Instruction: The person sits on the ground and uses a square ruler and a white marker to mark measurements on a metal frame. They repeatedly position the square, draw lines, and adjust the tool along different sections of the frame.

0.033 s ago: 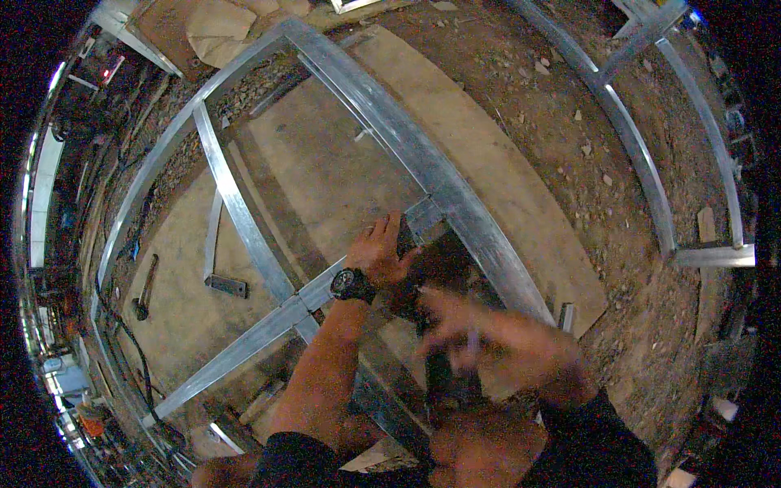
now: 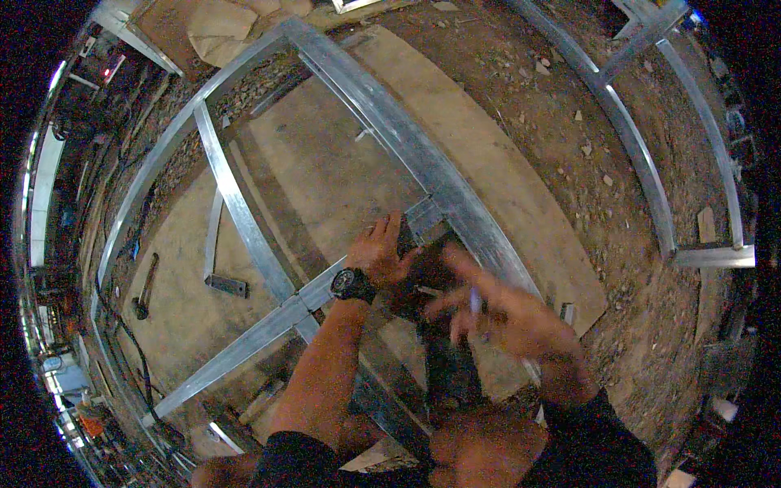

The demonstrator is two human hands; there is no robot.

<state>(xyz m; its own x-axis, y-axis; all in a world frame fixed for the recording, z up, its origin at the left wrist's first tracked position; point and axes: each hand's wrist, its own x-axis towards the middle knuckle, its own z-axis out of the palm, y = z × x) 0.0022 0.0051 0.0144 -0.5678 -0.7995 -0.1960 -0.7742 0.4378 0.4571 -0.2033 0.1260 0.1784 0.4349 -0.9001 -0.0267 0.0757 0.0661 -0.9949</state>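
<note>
Nearest, the right hand (image 2: 496,313) hovers blurred above a dark tool (image 2: 443,358) standing between the knees, fingers spread and grasping nothing that shows. Just beyond, the left hand (image 2: 381,250), a black watch (image 2: 351,285) on its wrist, lies flat with fingers released on the joint where a cross rail (image 2: 244,346) meets the long rail of the aluminium frame (image 2: 390,122). The frame looks largely assembled; this joint seems the part in hand. Farther left a hammer (image 2: 145,285) lies on the board floor (image 2: 325,171); a second frame (image 2: 643,171) rests on the dirt.
</note>
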